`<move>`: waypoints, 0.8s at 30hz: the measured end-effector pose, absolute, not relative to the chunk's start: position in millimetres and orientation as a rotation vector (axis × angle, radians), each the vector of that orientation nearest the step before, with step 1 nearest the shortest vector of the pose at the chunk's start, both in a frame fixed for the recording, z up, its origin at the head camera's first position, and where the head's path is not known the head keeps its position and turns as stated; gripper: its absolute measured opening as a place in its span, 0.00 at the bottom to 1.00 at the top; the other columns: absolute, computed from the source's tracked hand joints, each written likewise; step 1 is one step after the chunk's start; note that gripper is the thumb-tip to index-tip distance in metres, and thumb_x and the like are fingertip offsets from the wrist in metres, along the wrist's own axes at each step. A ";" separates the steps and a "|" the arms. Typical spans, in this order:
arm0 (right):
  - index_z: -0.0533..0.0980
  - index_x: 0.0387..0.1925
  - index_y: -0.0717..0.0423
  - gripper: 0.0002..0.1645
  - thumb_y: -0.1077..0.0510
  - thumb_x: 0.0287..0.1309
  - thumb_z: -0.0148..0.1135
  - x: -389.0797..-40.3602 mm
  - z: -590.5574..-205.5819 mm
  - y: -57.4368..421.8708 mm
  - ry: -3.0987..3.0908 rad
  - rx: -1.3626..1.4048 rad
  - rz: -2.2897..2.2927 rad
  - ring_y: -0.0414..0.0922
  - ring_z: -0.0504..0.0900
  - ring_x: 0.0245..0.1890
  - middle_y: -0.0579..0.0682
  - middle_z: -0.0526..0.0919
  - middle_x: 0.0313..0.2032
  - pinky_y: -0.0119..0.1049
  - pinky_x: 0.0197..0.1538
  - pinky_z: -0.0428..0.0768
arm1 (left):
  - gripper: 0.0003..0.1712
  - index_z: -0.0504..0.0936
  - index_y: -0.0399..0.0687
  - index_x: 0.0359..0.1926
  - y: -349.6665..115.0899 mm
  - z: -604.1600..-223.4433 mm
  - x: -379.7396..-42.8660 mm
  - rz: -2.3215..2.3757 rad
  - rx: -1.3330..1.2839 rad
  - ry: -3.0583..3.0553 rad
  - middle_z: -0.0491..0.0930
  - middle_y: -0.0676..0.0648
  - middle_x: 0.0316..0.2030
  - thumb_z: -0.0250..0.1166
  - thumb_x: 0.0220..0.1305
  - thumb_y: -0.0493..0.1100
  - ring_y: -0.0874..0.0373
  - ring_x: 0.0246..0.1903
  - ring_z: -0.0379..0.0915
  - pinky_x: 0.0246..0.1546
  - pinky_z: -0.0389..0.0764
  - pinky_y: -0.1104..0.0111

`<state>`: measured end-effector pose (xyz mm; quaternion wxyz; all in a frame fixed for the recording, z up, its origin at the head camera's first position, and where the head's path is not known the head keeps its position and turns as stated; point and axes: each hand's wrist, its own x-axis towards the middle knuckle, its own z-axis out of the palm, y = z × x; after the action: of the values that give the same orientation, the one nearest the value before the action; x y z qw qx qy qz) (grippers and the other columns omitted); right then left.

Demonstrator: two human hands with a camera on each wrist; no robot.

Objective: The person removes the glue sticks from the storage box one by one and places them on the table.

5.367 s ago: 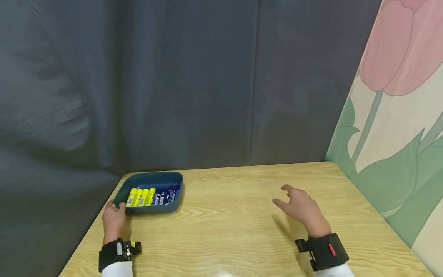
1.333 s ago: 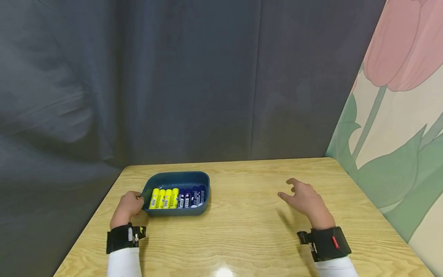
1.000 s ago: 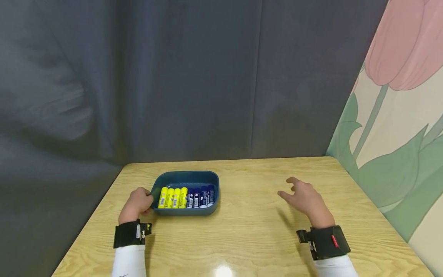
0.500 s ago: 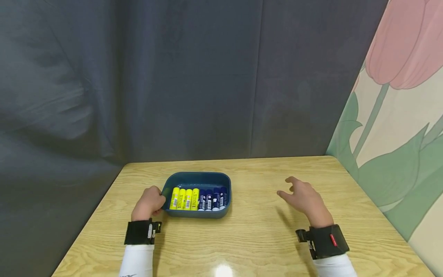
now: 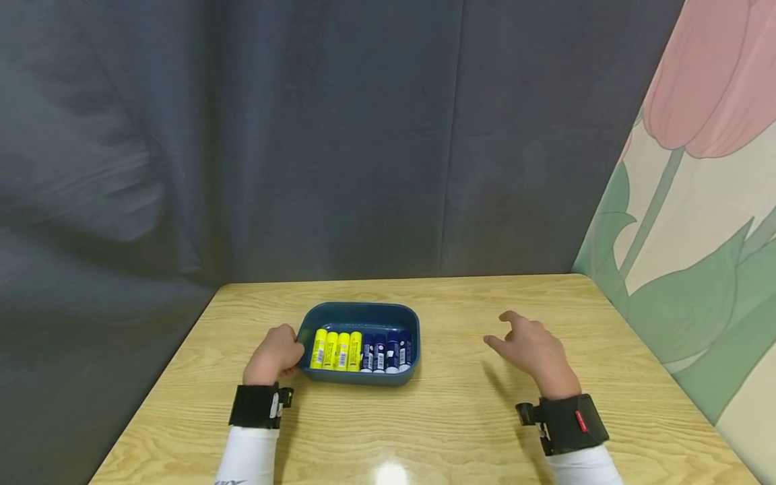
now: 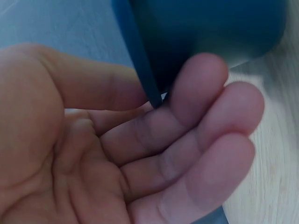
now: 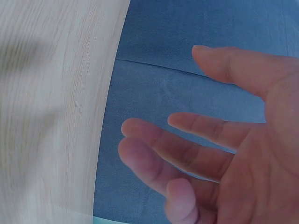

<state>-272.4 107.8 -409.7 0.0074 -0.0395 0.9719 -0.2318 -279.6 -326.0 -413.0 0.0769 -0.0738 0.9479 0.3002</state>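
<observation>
A dark teal tray (image 5: 364, 380) with rounded corners sits left of the table's middle in the head view. Inside, side by side, lie several yellow glue-stick-like tubes (image 5: 336, 351) on the left and several dark blue tubes (image 5: 386, 353) with white ends on the right. My left hand (image 5: 275, 353) grips the tray's left side; the left wrist view shows the thumb and curled fingers pinching its rim (image 6: 140, 56). My right hand (image 5: 533, 353) hovers over the table's right part, holding nothing, fingers loosely bent and thumb apart.
The wooden table (image 5: 461, 417) ends at a dark grey curtain (image 5: 339, 148) behind it. To the right stands a wall (image 5: 697, 269) painted with a pink tulip and green leaves. Each wrist wears a black strap (image 5: 572, 423) with a small camera.
My left hand has moved the tray rightward from the table's back left corner toward the middle, tubes still inside. The right hand has stayed almost in place.
</observation>
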 end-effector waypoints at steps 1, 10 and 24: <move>0.67 0.59 0.62 0.39 0.39 0.55 0.59 -273.7 -410.2 105.2 3.039 -0.128 -0.727 0.54 0.81 0.38 0.60 0.82 0.40 0.49 0.32 0.76 | 0.12 0.71 0.40 0.17 -326.5 -413.2 -280.1 0.895 -0.217 2.842 0.71 0.45 0.13 0.46 0.53 0.31 0.52 0.12 0.69 0.12 0.66 0.69; 0.67 0.59 0.62 0.39 0.40 0.56 0.59 -284.8 -412.9 82.6 3.025 -0.165 -0.742 0.52 0.82 0.36 0.60 0.82 0.40 0.49 0.32 0.76 | 0.10 0.75 0.37 0.21 -330.4 -413.2 -282.9 0.853 -0.166 2.871 0.75 0.42 0.14 0.47 0.52 0.31 0.51 0.14 0.72 0.13 0.70 0.68; 0.69 0.57 0.63 0.37 0.41 0.54 0.61 -294.6 -415.7 44.1 3.034 -0.171 -0.737 0.47 0.81 0.31 0.53 0.83 0.32 0.45 0.29 0.76 | 0.08 0.74 0.39 0.24 -334.3 -415.3 -288.3 0.760 -0.093 2.867 0.77 0.43 0.15 0.48 0.50 0.31 0.55 0.12 0.68 0.13 0.63 0.68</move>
<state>-294.6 44.1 -415.7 0.0073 -0.0548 0.9702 -0.2358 -288.3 -334.3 -415.3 0.0868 -0.0311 0.9625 0.2551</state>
